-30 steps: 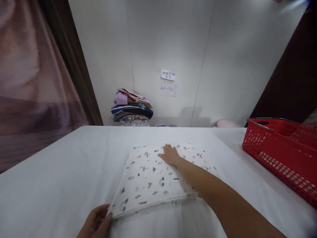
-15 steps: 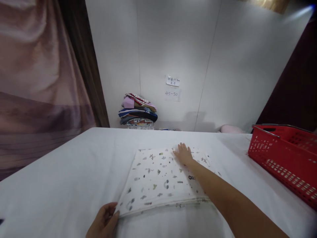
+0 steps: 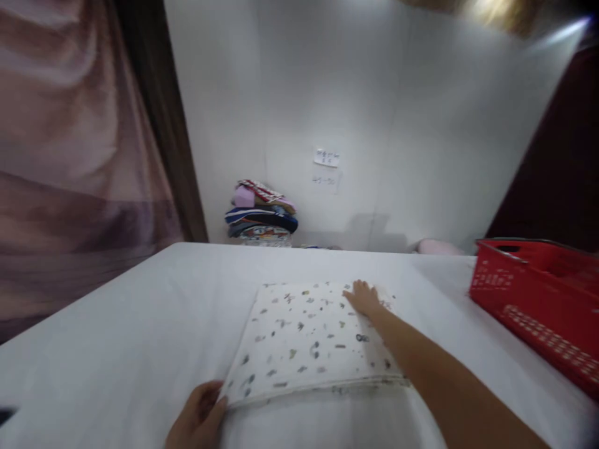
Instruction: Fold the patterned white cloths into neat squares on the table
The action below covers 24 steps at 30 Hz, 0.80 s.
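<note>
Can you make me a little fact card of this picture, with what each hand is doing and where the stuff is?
Left hand: pinching the near left corner of the cloth
Right hand: palm down on the cloth, toward its far right corner
Cloth: white with small prints, layered, on the table
Basket: red, holes in its sides, right of the cloth
Pile: colourful fabrics, beyond the table
Notes: on the wall, writing blurred

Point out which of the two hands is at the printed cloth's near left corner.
The left hand, its thumb and fingers at that corner of the printed cloth; the right hand lies palm down toward the far right.
</note>
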{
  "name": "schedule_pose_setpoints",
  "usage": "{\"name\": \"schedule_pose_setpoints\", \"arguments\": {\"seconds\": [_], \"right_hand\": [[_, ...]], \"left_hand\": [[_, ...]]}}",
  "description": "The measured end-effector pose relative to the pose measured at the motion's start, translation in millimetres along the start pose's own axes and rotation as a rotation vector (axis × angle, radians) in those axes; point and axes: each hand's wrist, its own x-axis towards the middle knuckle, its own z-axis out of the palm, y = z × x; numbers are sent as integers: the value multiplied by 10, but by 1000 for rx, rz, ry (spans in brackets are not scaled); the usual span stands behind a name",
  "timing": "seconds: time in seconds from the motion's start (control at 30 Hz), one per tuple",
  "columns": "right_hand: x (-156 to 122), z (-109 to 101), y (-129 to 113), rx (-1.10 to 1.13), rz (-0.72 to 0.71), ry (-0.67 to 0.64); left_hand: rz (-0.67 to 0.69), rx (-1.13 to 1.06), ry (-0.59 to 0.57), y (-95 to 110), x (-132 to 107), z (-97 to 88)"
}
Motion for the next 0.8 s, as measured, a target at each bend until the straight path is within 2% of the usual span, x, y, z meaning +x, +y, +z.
{"name": "schedule_pose_setpoints", "arguments": {"seconds": [0.07,0.1,0.17,0.27,0.33,0.43,0.53,0.67,0.8], "right_hand": [[0,14,-100,-15,-26,31],[-7,13,-202,-25,-82,79],[-65,-4,-488,-10,-251,102],[-235,-39,-1002,46,-522,66],[-318,-36,-1306,63,-625,78],[-315,31,-1600,42,-637,9],[-218,120,-1719,11,-585,-112],[-108,171,-1782,38,-584,-33],[-95,201,-1912,10,-571,-76]], "left_hand": [[35,-14,3,82,-99,18],[53,-26,-1,101,-125,30],[75,-52,-14,102,-143,48],[82,-83,-25,56,-132,60],[86,-92,-22,25,-126,61],[106,-87,-57,-1,-133,62],[117,-89,-97,-2,-151,68],[106,-112,-99,22,-171,81],[98,-115,-100,54,-186,85]]}}
